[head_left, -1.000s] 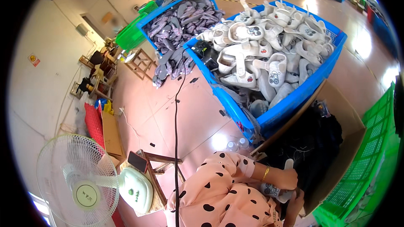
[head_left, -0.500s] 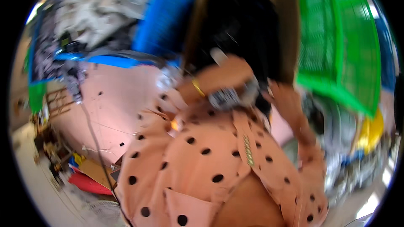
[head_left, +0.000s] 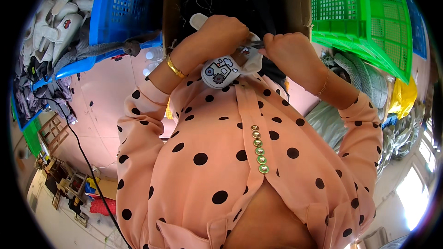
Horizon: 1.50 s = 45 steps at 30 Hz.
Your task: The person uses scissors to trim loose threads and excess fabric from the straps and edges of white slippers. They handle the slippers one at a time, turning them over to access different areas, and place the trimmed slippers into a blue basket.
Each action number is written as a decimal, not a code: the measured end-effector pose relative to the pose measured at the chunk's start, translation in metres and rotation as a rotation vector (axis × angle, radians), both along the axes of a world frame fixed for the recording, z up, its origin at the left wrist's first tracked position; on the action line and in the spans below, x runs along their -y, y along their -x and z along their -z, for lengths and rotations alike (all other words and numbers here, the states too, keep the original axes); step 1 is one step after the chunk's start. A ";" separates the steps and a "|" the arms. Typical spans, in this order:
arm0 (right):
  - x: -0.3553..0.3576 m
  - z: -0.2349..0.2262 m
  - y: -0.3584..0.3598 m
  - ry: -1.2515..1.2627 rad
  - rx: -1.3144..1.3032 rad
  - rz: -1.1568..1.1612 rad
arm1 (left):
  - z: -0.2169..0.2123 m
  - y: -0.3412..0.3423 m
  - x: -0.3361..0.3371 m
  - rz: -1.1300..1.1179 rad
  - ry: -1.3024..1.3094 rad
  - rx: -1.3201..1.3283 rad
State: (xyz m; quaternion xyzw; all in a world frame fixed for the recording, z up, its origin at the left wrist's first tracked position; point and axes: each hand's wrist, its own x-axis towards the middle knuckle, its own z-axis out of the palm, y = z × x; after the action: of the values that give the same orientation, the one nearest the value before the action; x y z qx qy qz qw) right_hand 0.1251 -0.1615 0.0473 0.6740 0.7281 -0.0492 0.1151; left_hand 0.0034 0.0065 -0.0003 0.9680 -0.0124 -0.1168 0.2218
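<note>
A pale cloth shoe upper [head_left: 219,73] with a train-like picture on its toe hangs in front of my chest. My left hand [head_left: 224,33] is closed on it, and a pale strap end sticks out above the knuckles. My right hand [head_left: 294,57] is closed close beside it, its fingers around a small dark, pointed tool [head_left: 257,44] that looks like thread snips. The tip of this tool meets the cloth between my hands. My left fingertips are partly hidden behind the upper. Just beyond both hands stands a cardboard box [head_left: 168,7] with black material and loose pale threads inside.
A blue crate [head_left: 122,11] stands left of the box, with similar pale shoe uppers [head_left: 53,27] piled at the far left. Green crates [head_left: 364,27] stand on the right, above grey fabric [head_left: 362,80] and a yellow bag [head_left: 403,97]. A dark cable [head_left: 83,150] runs down the left side.
My hands have come up and apart from my body, and the view has shifted right and sharpened. The shoe upper now shows its pictured toe, and the dark tool in my right hand is visible.
</note>
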 end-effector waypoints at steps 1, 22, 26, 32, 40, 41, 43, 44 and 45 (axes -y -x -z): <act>-0.002 0.001 0.001 0.007 -0.010 -0.004 | 0.000 0.001 0.000 0.003 0.003 0.015; -0.026 0.021 0.017 0.340 0.279 0.021 | 0.000 -0.009 -0.001 0.036 -0.001 0.062; -0.023 0.038 0.014 0.234 0.314 -0.090 | -0.001 -0.009 0.002 0.023 -0.002 0.036; -0.037 0.013 0.023 0.401 0.279 -0.028 | -0.003 -0.005 0.002 0.010 0.040 0.032; -0.013 -0.021 0.007 0.203 -0.063 0.237 | -0.013 0.020 0.005 -0.371 0.349 0.046; -0.017 -0.031 0.004 0.277 -0.170 0.417 | -0.013 0.026 0.006 -0.438 0.433 0.087; 0.001 -0.017 -0.007 0.076 -0.487 0.588 | -0.020 0.031 0.011 -0.545 0.495 0.130; 0.012 -0.006 -0.011 -0.027 -0.644 0.673 | -0.022 0.031 0.011 -0.596 0.528 0.151; 0.023 0.008 -0.010 0.028 -0.810 0.806 | -0.017 0.028 0.012 -0.602 0.550 0.235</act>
State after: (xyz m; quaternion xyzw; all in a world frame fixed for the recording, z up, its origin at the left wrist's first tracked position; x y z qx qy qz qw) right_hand 0.1350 -0.1844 0.0396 0.8241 0.3989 -0.3533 -0.1924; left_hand -0.0250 -0.0055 0.0171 0.8398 0.2149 0.0722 0.4932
